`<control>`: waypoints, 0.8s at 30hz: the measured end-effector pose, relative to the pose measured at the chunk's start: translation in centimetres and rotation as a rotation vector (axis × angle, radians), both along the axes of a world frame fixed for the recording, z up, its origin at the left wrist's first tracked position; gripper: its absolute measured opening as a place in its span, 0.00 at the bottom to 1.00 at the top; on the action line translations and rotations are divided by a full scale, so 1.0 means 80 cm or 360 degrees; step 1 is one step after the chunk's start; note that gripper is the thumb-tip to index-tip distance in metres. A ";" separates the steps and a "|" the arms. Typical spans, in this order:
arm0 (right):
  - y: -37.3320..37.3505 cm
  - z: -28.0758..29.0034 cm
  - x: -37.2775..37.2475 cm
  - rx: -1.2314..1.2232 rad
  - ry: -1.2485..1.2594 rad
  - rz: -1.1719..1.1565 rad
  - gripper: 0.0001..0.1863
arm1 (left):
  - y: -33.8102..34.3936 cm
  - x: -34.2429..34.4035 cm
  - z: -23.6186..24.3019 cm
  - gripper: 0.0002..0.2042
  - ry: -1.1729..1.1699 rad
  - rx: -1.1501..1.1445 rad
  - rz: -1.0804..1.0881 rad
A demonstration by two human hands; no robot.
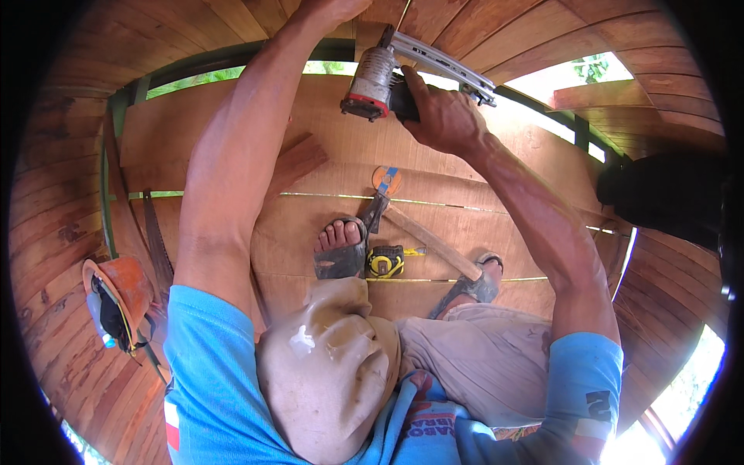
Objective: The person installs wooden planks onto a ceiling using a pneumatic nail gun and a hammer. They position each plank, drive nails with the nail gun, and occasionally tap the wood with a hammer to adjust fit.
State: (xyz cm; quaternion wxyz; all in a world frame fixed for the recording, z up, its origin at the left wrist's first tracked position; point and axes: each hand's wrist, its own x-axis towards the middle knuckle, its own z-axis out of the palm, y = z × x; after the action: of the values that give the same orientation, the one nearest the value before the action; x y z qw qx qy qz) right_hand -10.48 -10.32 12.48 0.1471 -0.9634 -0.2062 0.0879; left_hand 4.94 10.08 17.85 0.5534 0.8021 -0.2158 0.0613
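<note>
My right hand (pixel 442 116) grips the black handle of a nail gun (pixel 380 81) with a silver body, a red band and a long metal magazine, its nose set against the wooden planks at the top. My left hand (pixel 329 9) reaches up beside it and presses on the plank; only part of it shows at the frame's upper edge. Both arms stretch away from my blue sleeves. My sandalled feet stand on a plywood floor (pixel 325 167).
A hammer (pixel 422 232) with a wooden handle, a yellow and black tape measure (pixel 385 262) and an orange roll of tape (pixel 386 180) lie by my feet. A handsaw (pixel 157 248) rests at the left. An orange hard hat (pixel 124 298) sits lower left. Curved plank walls surround everything.
</note>
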 end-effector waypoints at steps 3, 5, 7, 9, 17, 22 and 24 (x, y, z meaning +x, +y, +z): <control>-0.003 -0.003 0.003 -0.0072 0.0051 0.0028 0.43 | 0.000 -0.001 0.002 0.24 0.0066 0.0084 0.0067; -0.005 -0.005 0.005 -0.0051 0.0024 0.0035 0.43 | 0.000 -0.002 0.005 0.24 0.0128 0.0118 0.0073; -0.007 -0.007 0.007 -0.0035 -0.0006 0.0044 0.43 | 0.000 -0.003 0.007 0.24 0.0163 0.0114 0.0080; -0.010 -0.008 0.007 -0.0030 -0.0024 0.0039 0.43 | 0.000 -0.003 0.007 0.24 0.0176 0.0072 0.0086; -0.015 -0.007 0.012 -0.0050 0.0018 0.0040 0.42 | -0.001 0.001 0.000 0.23 0.0033 0.0059 0.0052; -0.016 -0.008 0.014 -0.0054 -0.0022 0.0050 0.39 | 0.001 0.002 -0.003 0.22 0.0084 0.0046 0.0034; -0.018 -0.007 0.014 -0.0023 -0.0034 0.0046 0.36 | 0.000 0.004 -0.004 0.22 0.0060 -0.0006 0.0008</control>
State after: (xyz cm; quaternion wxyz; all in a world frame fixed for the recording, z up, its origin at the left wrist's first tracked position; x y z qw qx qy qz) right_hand -9.36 -11.79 11.94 0.1367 -0.9622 -0.2212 0.0811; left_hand 5.26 10.11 17.50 0.5587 0.8027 -0.2031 0.0480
